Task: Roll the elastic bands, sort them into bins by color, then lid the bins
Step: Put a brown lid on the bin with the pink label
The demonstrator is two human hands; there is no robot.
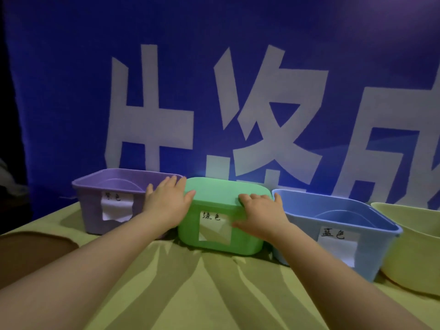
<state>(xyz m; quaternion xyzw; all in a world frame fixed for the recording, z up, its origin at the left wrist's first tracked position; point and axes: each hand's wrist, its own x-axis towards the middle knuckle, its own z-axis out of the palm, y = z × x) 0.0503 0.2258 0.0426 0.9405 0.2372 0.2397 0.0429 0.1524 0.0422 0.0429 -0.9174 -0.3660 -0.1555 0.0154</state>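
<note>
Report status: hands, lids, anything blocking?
Left hand resting on, right hand gripping the green plastic lid on the green plastic bin. Purple plastic bin and blue plastic bin unlidded. Nothing blocking seen.

Three bins stood in a row across mid-frame on the table: left bin, middle bin, right bin. Lid sat on the middle bin. Basin at right edge. Banner behind all.

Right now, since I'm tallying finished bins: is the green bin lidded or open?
Lidded. The green lid covers the green bin, hiding its opening, with the left hand and right hand on the lid's ends.
</note>
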